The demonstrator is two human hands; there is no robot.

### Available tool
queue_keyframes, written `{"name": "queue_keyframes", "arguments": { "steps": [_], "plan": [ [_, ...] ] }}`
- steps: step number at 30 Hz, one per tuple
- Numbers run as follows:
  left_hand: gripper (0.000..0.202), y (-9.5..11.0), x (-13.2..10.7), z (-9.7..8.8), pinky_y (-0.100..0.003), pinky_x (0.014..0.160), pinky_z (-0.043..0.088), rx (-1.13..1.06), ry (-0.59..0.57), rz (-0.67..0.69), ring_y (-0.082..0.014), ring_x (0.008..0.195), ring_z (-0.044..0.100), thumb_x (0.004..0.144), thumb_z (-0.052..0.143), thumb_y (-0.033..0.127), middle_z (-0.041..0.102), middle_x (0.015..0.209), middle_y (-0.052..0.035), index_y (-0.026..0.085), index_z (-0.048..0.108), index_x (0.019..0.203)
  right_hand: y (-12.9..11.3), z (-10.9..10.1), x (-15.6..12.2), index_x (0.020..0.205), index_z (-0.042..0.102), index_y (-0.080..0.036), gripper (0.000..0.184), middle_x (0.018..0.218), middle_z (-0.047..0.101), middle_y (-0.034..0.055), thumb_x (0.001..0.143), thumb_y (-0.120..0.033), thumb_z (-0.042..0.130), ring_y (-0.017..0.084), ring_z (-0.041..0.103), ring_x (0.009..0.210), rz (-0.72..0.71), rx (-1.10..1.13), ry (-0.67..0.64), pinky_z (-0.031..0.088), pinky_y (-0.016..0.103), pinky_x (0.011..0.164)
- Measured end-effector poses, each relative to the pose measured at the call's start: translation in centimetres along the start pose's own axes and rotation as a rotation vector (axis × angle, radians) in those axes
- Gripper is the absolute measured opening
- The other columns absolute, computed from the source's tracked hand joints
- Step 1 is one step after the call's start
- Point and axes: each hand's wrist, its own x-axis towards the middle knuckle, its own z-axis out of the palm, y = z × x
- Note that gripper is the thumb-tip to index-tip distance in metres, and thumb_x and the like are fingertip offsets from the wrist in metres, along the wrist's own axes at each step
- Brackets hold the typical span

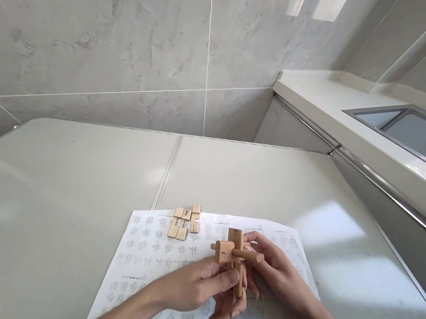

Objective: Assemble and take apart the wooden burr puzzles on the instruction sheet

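Tabletop (43, 206), pale, under printed sheet (146, 258), grey tiled wall (97, 23), left hand (186, 287) and right hand (279, 274) fingers clasping wooden puzzle (233, 252)

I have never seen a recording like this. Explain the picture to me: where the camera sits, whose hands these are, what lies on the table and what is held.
There is no machine here. One camera is worn on a person's head and looks forward and down, so the two bare arms entering from the bottom are that person's own. The left hand and the right hand together grip a small wooden puzzle of crossed bars and pegs, over a printed sheet full of little diagrams. At the sheet's far edge lies a cluster of loose wooden pieces, one marked 3. All this is on a pale table. A white counter runs along the right.
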Motion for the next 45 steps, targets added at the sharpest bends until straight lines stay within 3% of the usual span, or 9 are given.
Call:
{"name": "queue_keyframes", "arguments": {
  "steps": [4,7,13,20,26,31,34,39,45],
  "plan": [
    [0.034,0.3,-0.4,0.1,-0.019,0.043,0.037,-0.007,-0.045,-0.015,-0.0028,0.044,0.040,0.107,0.054,0.050,0.048,0.075,0.0057,0.020,0.048,0.092,-0.2,0.2,0.0,0.108,0.054,-0.022,0.039,0.062,0.062,-0.0045,0.103,-0.061,0.058,0.009,0.049,0.045,0.005,0.003,-0.008,0.034,0.022,0.045],
    [0.033,0.2,-0.5,0.0,-0.018,0.036,0.027,-0.027,-0.049,-0.026,-0.0017,0.038,0.033,0.108,0.052,0.050,0.047,0.071,0.0069,0.019,0.050,0.097,-0.1,0.1,0.0,0.107,0.055,-0.022,0.035,0.063,0.061,-0.0050,0.104,-0.057,0.059,0.009,0.045,0.046,0.024,0.021,-0.008,0.032,0.022,0.046],
    [0.037,-0.5,-0.3,-0.3,-0.020,0.041,0.038,-0.087,-0.059,0.020,-0.0031,0.037,0.041,0.106,0.055,0.054,0.056,0.069,0.0049,0.016,0.055,0.104,-0.2,-0.6,-0.2,0.103,0.061,-0.021,0.031,0.066,0.044,-0.0079,0.104,-0.052,0.062,0.006,0.030,0.049,0.067,0.053,-0.064,0.021,0.023,0.046],
    [0.040,-0.6,-0.3,-0.6,-0.022,0.043,0.039,-0.176,-0.071,0.029,-0.0027,0.034,0.037,0.104,0.060,0.055,0.055,0.064,0.0061,0.015,0.059,0.101,-0.6,-0.8,-0.5,0.094,0.061,-0.020,0.030,0.067,0.044,-0.0068,0.106,-0.048,0.060,0.007,0.026,0.051,0.071,0.078,-0.154,0.021,0.023,0.047],
    [0.049,-0.8,-0.2,-0.7,-0.026,0.048,0.046,-0.180,0.075,0.025,-0.0060,0.036,0.042,0.099,0.061,0.064,0.059,0.056,0.0042,0.015,0.059,0.091,0.0,-1.1,-0.3,0.091,0.061,-0.020,0.035,0.068,0.050,-0.0059,0.106,-0.051,0.059,0.005,0.030,0.045,0.073,0.097,-0.130,0.023,0.022,0.044],
    [0.058,-0.5,0.0,-0.9,-0.024,0.043,0.038,-0.178,0.213,0.032,-0.0058,0.033,0.036,0.099,0.053,0.071,0.051,0.048,0.0071,0.016,0.058,0.080,0.2,-1.1,-0.4,0.082,0.066,-0.016,0.044,0.065,0.054,-0.0027,0.106,-0.052,0.057,0.004,0.038,0.042,0.129,0.073,-0.156,0.026,0.022,0.045],
    [0.056,-0.3,0.0,-0.9,-0.022,0.043,0.035,-0.168,0.271,0.026,-0.0055,0.034,0.033,0.101,0.051,0.069,0.046,0.048,0.0091,0.016,0.059,0.081,0.0,-0.9,-0.4,0.079,0.064,-0.015,0.044,0.062,0.049,-0.0048,0.105,-0.051,0.060,0.003,0.035,0.041,0.121,0.169,-0.075,0.025,0.022,0.044],
    [0.051,-0.2,-0.1,-0.6,-0.022,0.048,0.037,-0.132,0.303,0.000,-0.0051,0.038,0.035,0.101,0.054,0.066,0.046,0.053,0.0098,0.018,0.057,0.085,-0.1,-0.9,0.0,0.086,0.063,-0.017,0.034,0.082,0.060,-0.0013,0.102,-0.047,0.066,0.001,0.032,0.043,0.053,0.309,0.128,0.024,0.021,0.044],
    [0.046,-0.1,-0.1,-0.5,-0.023,0.051,0.038,-0.098,0.305,-0.008,-0.0048,0.040,0.036,0.102,0.058,0.062,0.046,0.056,0.0098,0.018,0.055,0.086,0.2,-1.4,0.4,0.082,0.064,-0.017,0.036,0.060,0.047,-0.0051,0.101,-0.047,0.068,0.005,0.024,0.045,0.046,0.424,0.250,0.027,0.021,0.043]
  ]
}}
